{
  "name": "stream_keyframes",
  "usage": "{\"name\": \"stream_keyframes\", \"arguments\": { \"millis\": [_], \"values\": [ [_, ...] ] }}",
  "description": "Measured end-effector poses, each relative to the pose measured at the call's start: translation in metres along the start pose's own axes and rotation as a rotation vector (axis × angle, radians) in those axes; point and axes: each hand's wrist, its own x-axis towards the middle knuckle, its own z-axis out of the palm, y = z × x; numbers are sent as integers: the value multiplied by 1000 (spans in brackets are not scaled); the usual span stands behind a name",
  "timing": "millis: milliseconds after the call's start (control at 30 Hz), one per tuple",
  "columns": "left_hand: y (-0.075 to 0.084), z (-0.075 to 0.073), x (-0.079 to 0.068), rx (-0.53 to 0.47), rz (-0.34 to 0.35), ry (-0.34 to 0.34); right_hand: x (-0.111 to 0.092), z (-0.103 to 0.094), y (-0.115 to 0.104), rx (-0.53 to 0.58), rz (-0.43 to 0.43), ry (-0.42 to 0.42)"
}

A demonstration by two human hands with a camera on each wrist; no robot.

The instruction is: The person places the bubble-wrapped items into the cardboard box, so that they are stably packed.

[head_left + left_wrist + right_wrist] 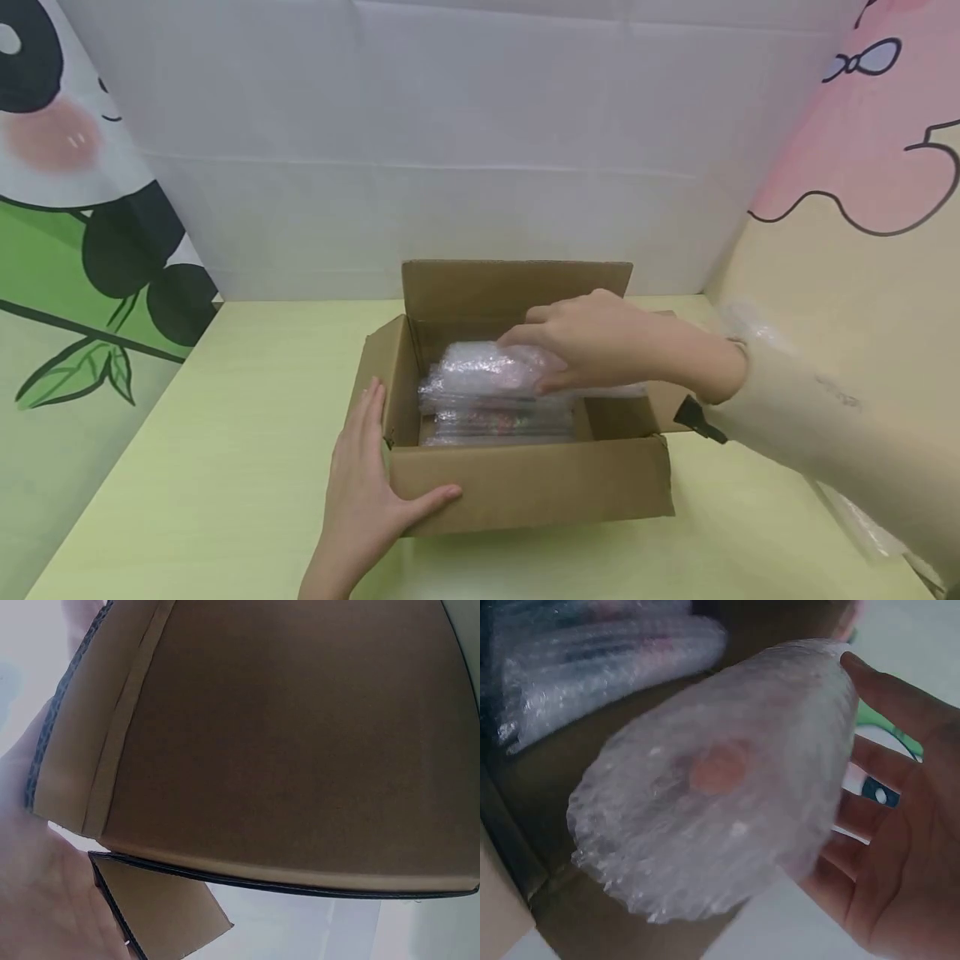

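Observation:
An open cardboard box (532,487) stands on the table with bubble-wrapped packs (502,421) stacked inside. My left hand (363,492) rests on its near left corner, with straight fingers along the left flap and the thumb spread across the front one. Over the box, my right hand (592,337) pinches a bubble-wrapped pack (705,817) by one edge between thumb and fingers. A round orange patch shows through the cloudy wrap, but its contents are otherwise hidden. In the left wrist view, a broad cardboard panel (300,750) blocks the box's inside.
The box's back flap (517,287) stands up, and its right flap leans outward under my right forearm. Clear plastic wrap (858,521) lies at the table's right side, partly behind the sleeve (832,433). A white sheet (450,167) hangs behind the pale table (247,417).

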Motion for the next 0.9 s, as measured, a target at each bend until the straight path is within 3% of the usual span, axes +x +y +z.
{"name": "stream_keyframes", "arguments": {
  "millis": [167,467,900],
  "values": [
    [1,0,0,-9,-13,-10,26,13,-10,-26,-80,-96],
    [2,-1,0,-16,-8,-6,52,36,-18,101,-92,-325],
    [2,-1,0,-8,-6,0,64,66,-17,56,-86,-422]
  ]
}}
